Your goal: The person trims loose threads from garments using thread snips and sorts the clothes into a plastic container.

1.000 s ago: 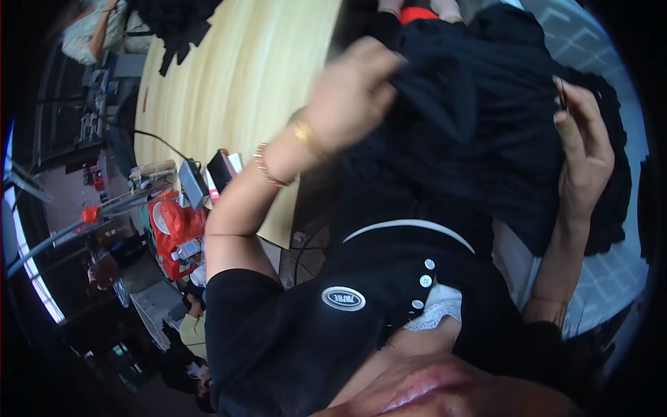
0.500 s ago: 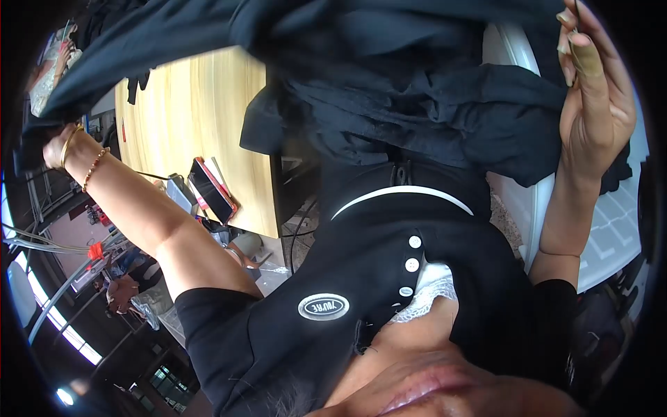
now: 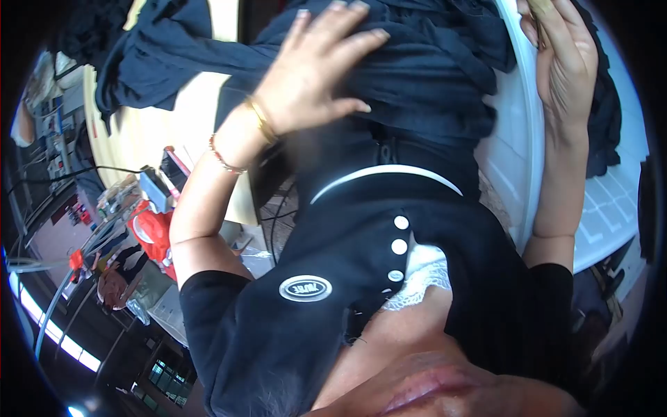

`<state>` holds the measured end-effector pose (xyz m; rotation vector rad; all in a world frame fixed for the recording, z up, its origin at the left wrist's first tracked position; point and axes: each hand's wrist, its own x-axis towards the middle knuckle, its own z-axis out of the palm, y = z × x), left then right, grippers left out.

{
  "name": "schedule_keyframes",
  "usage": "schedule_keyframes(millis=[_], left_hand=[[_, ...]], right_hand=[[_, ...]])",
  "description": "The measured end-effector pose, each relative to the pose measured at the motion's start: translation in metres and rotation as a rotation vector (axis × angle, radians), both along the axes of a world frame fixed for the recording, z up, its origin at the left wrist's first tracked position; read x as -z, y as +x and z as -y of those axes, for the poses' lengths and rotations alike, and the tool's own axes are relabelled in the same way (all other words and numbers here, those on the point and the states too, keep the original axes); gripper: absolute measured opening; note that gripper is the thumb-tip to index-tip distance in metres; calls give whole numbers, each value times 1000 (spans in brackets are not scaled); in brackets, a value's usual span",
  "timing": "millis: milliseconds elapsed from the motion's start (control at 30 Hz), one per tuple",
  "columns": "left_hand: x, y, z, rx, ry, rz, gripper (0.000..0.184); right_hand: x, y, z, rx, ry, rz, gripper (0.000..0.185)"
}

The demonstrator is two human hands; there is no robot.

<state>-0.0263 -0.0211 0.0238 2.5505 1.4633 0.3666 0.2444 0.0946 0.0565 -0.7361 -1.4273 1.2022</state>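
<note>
Crumpled black fabric (image 3: 431,90) lies across my lap, and part of it spreads left over the wooden table. My left hand (image 3: 309,80), wearing a gold bangle and a beaded bracelet, is over this fabric with its fingers spread, slightly blurred. It grips nothing; whether the palm presses on the cloth I cannot tell. My right hand (image 3: 566,59) is at the upper right, beside the white plastic tub (image 3: 531,132). Its fingers are pinched together, with a tan covering on the thumb. The fingertips are partly cut off by the frame's edge, so whatever they hold is unclear.
A light wooden table (image 3: 104,156) stands on my left, with a red-edged flat item (image 3: 178,160) on it. An orange-red bag (image 3: 149,233) is behind my left arm. More black cloth (image 3: 606,118) hangs over the tub at right. Dark cables (image 3: 281,208) run below the table.
My left hand has let go of the black fabric it held out at far left and moved right over my lap. The raised fabric has dropped down. My right hand has shifted slightly up and left.
</note>
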Motion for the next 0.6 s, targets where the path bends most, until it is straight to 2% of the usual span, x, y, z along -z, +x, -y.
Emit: schedule_keyframes(millis=[33,100,133,167,200,267,367,400,500,600], left_hand=[[11,17,5,43,-109,55,94],[35,38,4,105,-56,-48,92],[42,46,3,104,12,-252,73],[49,49,0,104,45,-272,66],[57,50,-3,106,79,-295,58],[62,49,-11,142,162,-293,37],[41,45,-20,203,55,-1,21],[33,46,-22,186,89,86,17],[-13,38,-25,-35,-374,529,14],[-51,12,-29,-185,-360,1202,21]], right_hand=[[4,-2,-1,37,-13,8,27],[-2,6,-6,-142,-69,-30,27],[11,3,-10,-79,-60,-63,27],[21,-3,-13,-14,-50,-99,27],[7,6,-10,-152,-117,-61,27],[17,6,-16,-105,-98,-35,27],[23,9,-23,-89,-77,11,27],[23,10,-23,-82,-77,24,27],[14,11,-18,-89,-90,34,27],[12,7,-17,1,-118,51,27]])
